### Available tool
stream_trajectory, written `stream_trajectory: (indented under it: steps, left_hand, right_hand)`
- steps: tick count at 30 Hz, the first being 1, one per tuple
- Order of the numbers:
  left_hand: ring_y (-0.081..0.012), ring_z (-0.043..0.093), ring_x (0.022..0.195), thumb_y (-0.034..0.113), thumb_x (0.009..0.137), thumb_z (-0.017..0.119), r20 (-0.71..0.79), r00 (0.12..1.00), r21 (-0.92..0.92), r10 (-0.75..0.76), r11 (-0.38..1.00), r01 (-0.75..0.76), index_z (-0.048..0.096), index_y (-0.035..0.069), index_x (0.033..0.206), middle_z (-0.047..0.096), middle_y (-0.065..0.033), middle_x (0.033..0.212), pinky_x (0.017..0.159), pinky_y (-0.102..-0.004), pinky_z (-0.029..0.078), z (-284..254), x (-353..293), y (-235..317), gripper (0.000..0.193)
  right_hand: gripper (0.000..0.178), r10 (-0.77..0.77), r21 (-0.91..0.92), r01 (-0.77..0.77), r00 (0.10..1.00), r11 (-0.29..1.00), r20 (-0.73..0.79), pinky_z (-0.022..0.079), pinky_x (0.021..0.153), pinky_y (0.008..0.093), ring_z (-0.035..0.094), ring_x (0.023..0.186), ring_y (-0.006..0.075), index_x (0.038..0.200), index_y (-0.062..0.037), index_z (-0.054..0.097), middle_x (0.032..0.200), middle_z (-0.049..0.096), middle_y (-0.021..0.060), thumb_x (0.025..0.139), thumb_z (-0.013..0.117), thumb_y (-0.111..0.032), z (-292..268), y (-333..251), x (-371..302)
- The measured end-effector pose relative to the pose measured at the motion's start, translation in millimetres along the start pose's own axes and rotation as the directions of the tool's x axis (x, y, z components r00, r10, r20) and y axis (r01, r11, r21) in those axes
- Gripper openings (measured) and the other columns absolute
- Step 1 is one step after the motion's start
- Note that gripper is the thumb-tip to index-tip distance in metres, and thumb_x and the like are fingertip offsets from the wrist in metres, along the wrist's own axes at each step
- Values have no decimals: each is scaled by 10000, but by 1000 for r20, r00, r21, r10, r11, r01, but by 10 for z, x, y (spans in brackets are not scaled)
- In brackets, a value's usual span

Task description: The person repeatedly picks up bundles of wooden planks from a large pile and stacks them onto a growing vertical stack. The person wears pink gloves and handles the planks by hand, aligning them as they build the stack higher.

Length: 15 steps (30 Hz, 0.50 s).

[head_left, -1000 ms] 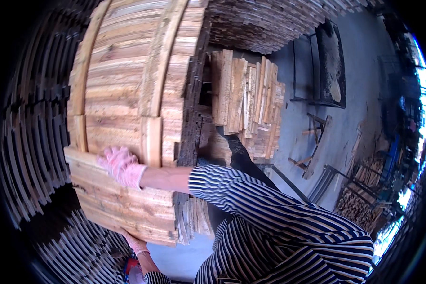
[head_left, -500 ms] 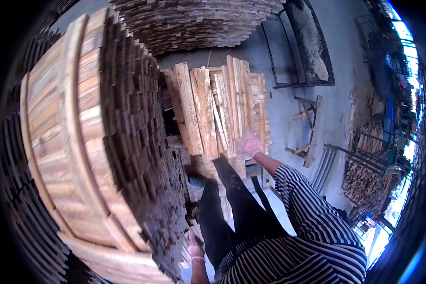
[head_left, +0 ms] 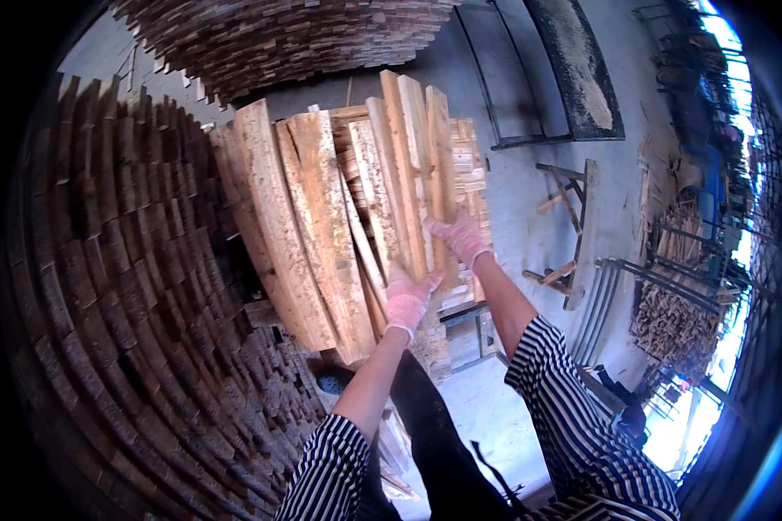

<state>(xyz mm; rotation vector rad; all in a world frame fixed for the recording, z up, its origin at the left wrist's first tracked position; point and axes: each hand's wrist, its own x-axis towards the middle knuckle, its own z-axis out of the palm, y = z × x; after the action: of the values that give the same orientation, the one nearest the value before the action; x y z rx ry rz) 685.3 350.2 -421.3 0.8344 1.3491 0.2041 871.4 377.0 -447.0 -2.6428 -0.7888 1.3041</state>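
Observation:
Several pale wooden boards point(head_left: 343, 234) lie side by side, lengthwise away from me, on a stack in front of me. Both hands wear pinkish knit gloves. My left hand point(head_left: 408, 300) is closed at the near ends of the boards right of the middle, thumb to the right and fingers to the left. My right hand point(head_left: 460, 238) lies farther along, closed over the outer edge of the rightmost narrow board point(head_left: 440, 156). The fingertips of both hands are partly hidden or blurred. Rough, dark-flecked bark edges mark the wide boards on the left.
A tall stack of dark-edged slats point(head_left: 139, 286) rises close on my left. Another big wood stack point(head_left: 287, 39) stands at the back. To the right are a wooden trestle point(head_left: 582, 234), metal tubes point(head_left: 601, 317) and a black trough point(head_left: 578, 74) with pale dust in it.
My left hand has come up from low beside my leg to the near ends of the boards. My right hand stays at the right side. The view has shifted, bringing the boards closer.

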Motion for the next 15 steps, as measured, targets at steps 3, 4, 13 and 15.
stream_trajectory:
  steps: [3,4,13,15]
  left_hand:
    - [-214,696,899,184,794,889,31,999,-11,-13,1000,13,394,-51,1446,706,-161,1120,752,-328,590,-38,156,-157,852]
    - [-213,701,893,175,796,887,157,987,-32,-40,998,46,390,-52,1446,709,-163,1110,740,-336,596,-98,124,-84,849]
    - [-361,594,1271,426,737,918,288,925,-129,-249,947,295,158,-48,1546,609,-266,1341,1082,-392,475,-610,-1818,564,1206]
    - [-327,648,1185,433,747,904,324,930,-95,-171,973,212,156,-28,1549,655,-234,1259,1014,-372,517,-708,-2260,665,1190]
  right_hand:
    - [1279,56,60,-60,996,996,73,354,1187,427,384,1470,416,1582,101,173,1556,397,331,767,758,-693,110,-109,-198]
    - [1255,55,135,-69,993,988,103,351,1190,423,385,1470,410,1570,110,196,1555,403,325,773,763,-677,63,-38,-299]
    - [771,-90,673,-368,835,642,543,446,1115,384,546,1327,284,1464,84,454,1427,576,196,930,739,-394,-567,-190,-2398]
    - [634,-124,705,-459,785,541,607,518,1030,376,627,1213,243,1423,32,530,1338,638,140,953,720,-347,-632,-205,-2822]
